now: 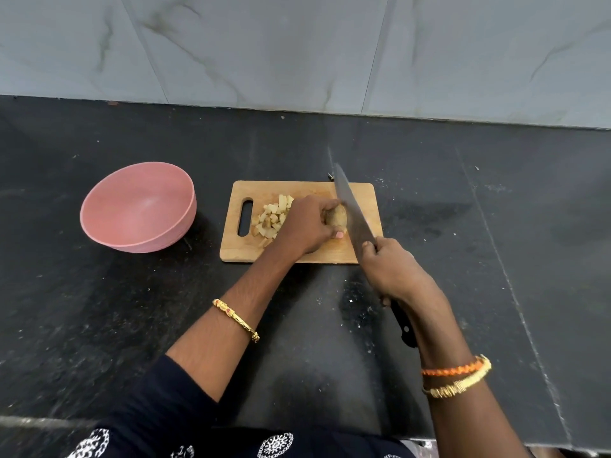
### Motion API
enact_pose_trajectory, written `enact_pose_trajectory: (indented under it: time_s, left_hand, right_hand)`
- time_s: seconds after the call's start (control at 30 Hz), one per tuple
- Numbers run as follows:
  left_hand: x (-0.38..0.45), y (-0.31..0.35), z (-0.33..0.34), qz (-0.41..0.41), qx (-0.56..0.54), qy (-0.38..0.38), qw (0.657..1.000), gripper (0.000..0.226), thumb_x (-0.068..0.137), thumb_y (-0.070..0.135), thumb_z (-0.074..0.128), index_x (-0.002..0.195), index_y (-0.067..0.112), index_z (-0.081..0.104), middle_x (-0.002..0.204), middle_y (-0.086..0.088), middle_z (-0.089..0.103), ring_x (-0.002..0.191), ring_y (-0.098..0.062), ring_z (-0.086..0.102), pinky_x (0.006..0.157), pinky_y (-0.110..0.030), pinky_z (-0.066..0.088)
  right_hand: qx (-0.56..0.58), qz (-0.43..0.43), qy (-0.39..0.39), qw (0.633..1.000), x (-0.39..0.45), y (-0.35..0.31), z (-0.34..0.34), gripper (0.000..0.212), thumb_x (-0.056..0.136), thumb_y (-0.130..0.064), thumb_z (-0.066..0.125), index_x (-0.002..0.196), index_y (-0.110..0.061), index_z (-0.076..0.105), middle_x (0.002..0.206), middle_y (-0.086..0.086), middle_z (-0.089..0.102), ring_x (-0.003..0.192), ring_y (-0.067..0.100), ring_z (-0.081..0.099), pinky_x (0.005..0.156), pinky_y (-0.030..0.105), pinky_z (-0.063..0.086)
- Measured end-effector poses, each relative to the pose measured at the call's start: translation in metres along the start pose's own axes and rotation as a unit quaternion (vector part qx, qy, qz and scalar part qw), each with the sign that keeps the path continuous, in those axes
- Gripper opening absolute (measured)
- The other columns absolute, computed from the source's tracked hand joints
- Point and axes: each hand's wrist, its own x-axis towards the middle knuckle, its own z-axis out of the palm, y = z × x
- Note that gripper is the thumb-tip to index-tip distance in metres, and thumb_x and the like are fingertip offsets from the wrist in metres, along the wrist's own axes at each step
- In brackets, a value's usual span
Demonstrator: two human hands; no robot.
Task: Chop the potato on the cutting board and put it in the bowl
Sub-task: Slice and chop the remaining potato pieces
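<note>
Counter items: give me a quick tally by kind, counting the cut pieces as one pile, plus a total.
Bowl: 1, pink, nothing in it
Cutting board: 1
Knife: 1, held by the right hand
Uncut potato piece: 1, held by the left hand
Pile of cubes: 1, on the board
Total: 5

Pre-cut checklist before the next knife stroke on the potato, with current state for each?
1. Left hand holds the uncut potato piece steady: ok.
2. Right hand grips the knife handle: ok.
3. Blade sits at the potato's right end, over the cutting board: ok.
4. Left fingertips away from the blade line: cannot tell, thumb tip lies close to the blade.
5. Cut pieces piled left of the hand, out of the blade's path: ok.
6. Pink bowl upright left of the board, ready for pieces: ok.
</note>
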Motion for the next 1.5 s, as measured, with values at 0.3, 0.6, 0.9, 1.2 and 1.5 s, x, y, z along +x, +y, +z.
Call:
enact_pose_trajectory:
  time_s: [0.3, 0.6, 0.9, 1.2, 1.5]
  left_hand:
    - [-0.005, 0.0, 0.003, -0.009, -0.016, 0.012, 1.0, 0.068, 0.069, 0.015, 0.08, 0.131, 0.014, 0.052, 0.116, -0.01, 0.065, 0.1, -0.02, 0.06, 0.083, -0.019, 0.04]
    - [-0.001, 0.001, 0.005, -0.03, -0.007, -0.001, 1.0, 0.069, 0.07, 0.014, 0.08, 0.133, 0.012, 0.05, 0.122, -0.012, 0.062, 0.113, -0.024, 0.056, 0.101, -0.03, 0.04]
    - [0.0, 0.001, 0.002, -0.033, 0.003, -0.008, 0.999, 0.07, 0.067, 0.015, 0.081, 0.131, 0.011, 0.052, 0.131, -0.009, 0.057, 0.106, -0.025, 0.06, 0.099, -0.037, 0.044]
    - [-0.002, 0.004, 0.002, -0.034, -0.001, -0.002, 0.999, 0.069, 0.069, 0.016, 0.081, 0.131, 0.011, 0.052, 0.117, -0.012, 0.065, 0.103, -0.024, 0.062, 0.098, -0.034, 0.045]
    - [-0.001, 0.002, 0.004, -0.031, -0.007, 0.008, 0.999, 0.068, 0.069, 0.014, 0.081, 0.131, 0.011, 0.053, 0.118, -0.011, 0.065, 0.1, -0.027, 0.063, 0.096, -0.036, 0.047]
  right_hand:
    - [-0.021, 0.019, 0.011, 1.0, -0.013, 0.006, 0.018, 0.026, 0.1, -0.032, 0.029, 0.095, -0.014, 0.047, 0.104, 0.017, 0.057, 0.085, 0.032, 0.055, 0.077, 0.037, 0.048]
    - [-0.009, 0.025, -0.033, 0.999, -0.061, 0.035, 0.005, 0.032, 0.1, -0.034, 0.031, 0.077, -0.019, 0.049, 0.074, 0.003, 0.053, 0.057, 0.016, 0.046, 0.056, 0.029, 0.04]
    - [0.066, 0.003, 0.043, 0.997, -0.058, 0.029, -0.018, 0.034, 0.098, -0.032, 0.038, 0.07, -0.015, 0.048, 0.057, 0.001, 0.049, 0.052, 0.018, 0.045, 0.051, 0.029, 0.037]
    - [0.046, -0.019, 0.063, 0.997, -0.012, 0.005, 0.005, 0.034, 0.097, -0.032, 0.033, 0.072, -0.016, 0.049, 0.07, 0.008, 0.056, 0.058, 0.024, 0.05, 0.067, 0.039, 0.053]
    - [0.013, -0.015, 0.097, 0.995, 0.004, -0.015, 0.015, 0.031, 0.098, -0.03, 0.031, 0.093, -0.011, 0.054, 0.1, 0.017, 0.058, 0.093, 0.036, 0.056, 0.085, 0.041, 0.049]
